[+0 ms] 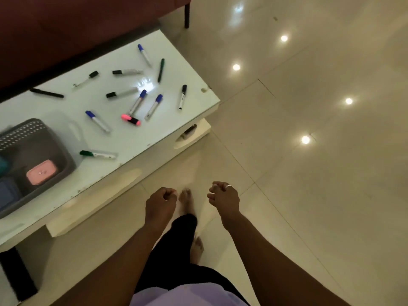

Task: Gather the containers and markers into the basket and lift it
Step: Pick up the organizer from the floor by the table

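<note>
A grey basket [31, 131] stands at the left end of the white low table [136, 142]. Inside it lie a pink container [42, 175], a blue container [7, 193] and a teal one [2, 164] cut off by the frame edge. Several markers lie scattered over the tabletop, among them a pink highlighter [130, 119], a green-capped marker [97, 154] and a blue-capped marker [97, 121]. My left hand [160, 204] and my right hand [224, 198] hang over the floor in front of the table, both curled into loose fists with nothing in them.
A dark red sofa [72, 29] runs behind the table. Glossy beige floor tiles [309, 173] reflect ceiling lights to the right. My bare feet [187, 200] stand on the floor beside the table's front edge. A lower table shelf [198, 131] juts out at the right corner.
</note>
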